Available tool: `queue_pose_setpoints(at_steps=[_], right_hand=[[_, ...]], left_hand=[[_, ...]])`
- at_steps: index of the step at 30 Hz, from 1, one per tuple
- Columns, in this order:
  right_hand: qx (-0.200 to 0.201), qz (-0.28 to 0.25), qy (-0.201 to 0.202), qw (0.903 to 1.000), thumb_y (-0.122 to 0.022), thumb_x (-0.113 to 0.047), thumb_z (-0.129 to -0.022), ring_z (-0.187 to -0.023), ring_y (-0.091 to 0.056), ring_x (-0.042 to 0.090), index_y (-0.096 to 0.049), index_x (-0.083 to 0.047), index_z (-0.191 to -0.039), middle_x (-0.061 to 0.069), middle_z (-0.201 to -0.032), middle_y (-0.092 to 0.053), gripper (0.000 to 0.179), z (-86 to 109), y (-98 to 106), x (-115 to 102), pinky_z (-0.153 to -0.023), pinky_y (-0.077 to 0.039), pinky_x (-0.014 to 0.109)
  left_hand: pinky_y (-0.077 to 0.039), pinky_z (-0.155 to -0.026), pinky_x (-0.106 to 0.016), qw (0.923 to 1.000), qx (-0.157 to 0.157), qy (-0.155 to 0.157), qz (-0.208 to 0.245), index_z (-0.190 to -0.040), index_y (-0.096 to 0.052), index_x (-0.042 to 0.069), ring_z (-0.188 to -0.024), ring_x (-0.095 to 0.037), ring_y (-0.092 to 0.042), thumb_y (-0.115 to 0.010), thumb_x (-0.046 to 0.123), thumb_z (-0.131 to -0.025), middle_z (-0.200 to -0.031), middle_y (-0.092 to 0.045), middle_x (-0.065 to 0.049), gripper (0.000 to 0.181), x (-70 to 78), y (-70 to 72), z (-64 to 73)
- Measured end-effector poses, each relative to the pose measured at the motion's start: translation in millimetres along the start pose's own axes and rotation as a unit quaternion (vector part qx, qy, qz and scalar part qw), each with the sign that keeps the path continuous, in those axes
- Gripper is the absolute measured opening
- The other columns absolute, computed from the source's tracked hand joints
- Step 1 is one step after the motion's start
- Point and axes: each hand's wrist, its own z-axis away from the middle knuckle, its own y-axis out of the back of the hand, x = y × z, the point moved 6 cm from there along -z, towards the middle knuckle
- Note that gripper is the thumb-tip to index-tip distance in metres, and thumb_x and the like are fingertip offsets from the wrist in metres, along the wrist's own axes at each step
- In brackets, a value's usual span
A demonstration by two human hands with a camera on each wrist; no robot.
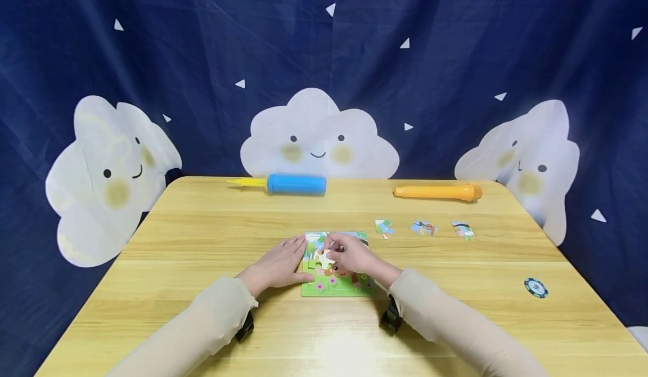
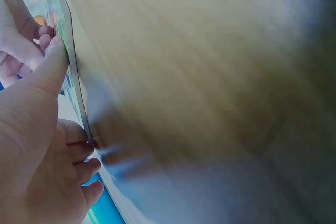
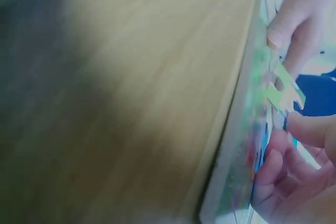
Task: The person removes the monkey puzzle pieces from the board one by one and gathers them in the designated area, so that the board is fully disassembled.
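Observation:
A colourful jigsaw puzzle board [image 1: 336, 292] with a green lower border lies flat on the table. My right hand [image 1: 350, 253] is over it, pinching a puzzle piece [image 1: 326, 256] between thumb and fingers. In the right wrist view that puzzle piece [image 3: 283, 97] is tilted up from the board, its green and white side showing. My left hand [image 1: 280, 264] rests at the board's left edge with fingers extended, and its thumb touches the border. The right hand hides part of the board's picture.
Three loose puzzle pieces [image 1: 424, 228] lie in a row right of the board. A blue pump [image 1: 296, 184] with a yellow nozzle and an orange microphone-shaped toy [image 1: 437, 192] lie along the back edge. A round chip [image 1: 535, 287] is at the right.

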Motion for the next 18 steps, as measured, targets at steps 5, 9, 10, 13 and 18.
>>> queue_pose_setpoints(at_steps=[5,9,10,13,18], right_hand=[[0.009,-0.086,-0.015,0.9962,-0.060,-0.004,-0.088,-0.071,-0.053,0.018,-0.058,0.000,-0.090,0.005,-0.080,-0.054,0.004,1.3,11.7,8.1,-0.061,-0.049,0.031],[0.008,-0.124,-0.027,0.9919,-0.060,-0.003,-0.088,-0.067,-0.054,0.020,-0.059,0.002,-0.092,0.006,-0.079,-0.054,0.006,9.7,26.3,13.2,-0.060,-0.052,0.034],[0.010,-0.126,-0.029,0.9916,-0.060,-0.003,-0.088,-0.066,-0.054,0.020,-0.059,0.002,-0.092,0.007,-0.078,-0.054,0.007,12.6,31.0,14.0,-0.060,-0.052,0.034],[0.020,-0.115,-0.036,0.9925,-0.060,-0.004,-0.088,-0.064,-0.053,0.021,-0.060,0.002,-0.092,0.009,-0.077,-0.056,0.007,22.2,46.3,17.7,-0.058,-0.050,0.032],[0.038,-0.093,-0.050,0.9937,-0.061,-0.005,-0.087,-0.066,-0.054,0.026,-0.060,0.003,-0.093,0.010,-0.076,-0.058,0.010,40.4,72.0,29.9,-0.059,-0.051,0.036]], left_hand=[[-0.016,-0.109,-0.043,1.0000,0.002,-0.004,0.001,-0.141,-0.024,-0.009,-0.134,-0.035,-0.019,-0.049,0.057,-0.087,-0.147,-0.019,-0.022,0.089,0.9,0.9,-0.6],[-0.015,-0.109,-0.044,1.0000,-0.001,-0.006,-0.005,-0.141,-0.024,-0.009,-0.134,-0.035,-0.019,-0.048,0.057,-0.088,-0.147,-0.019,-0.022,0.088,1.8,1.0,-0.9],[-0.016,-0.109,-0.044,1.0000,-0.001,-0.007,-0.005,-0.141,-0.024,-0.009,-0.134,-0.035,-0.019,-0.049,0.056,-0.088,-0.147,-0.019,-0.022,0.087,2.0,1.2,-0.9],[-0.015,-0.109,-0.044,1.0000,0.000,-0.005,-0.005,-0.141,-0.025,-0.009,-0.135,-0.035,-0.018,-0.049,0.056,-0.088,-0.148,-0.019,-0.022,0.087,2.2,1.7,-0.8],[-0.015,-0.109,-0.043,1.0000,0.000,-0.003,-0.002,-0.141,-0.025,-0.009,-0.135,-0.035,-0.019,-0.050,0.056,-0.087,-0.147,-0.019,-0.022,0.087,1.8,1.7,-0.7]])
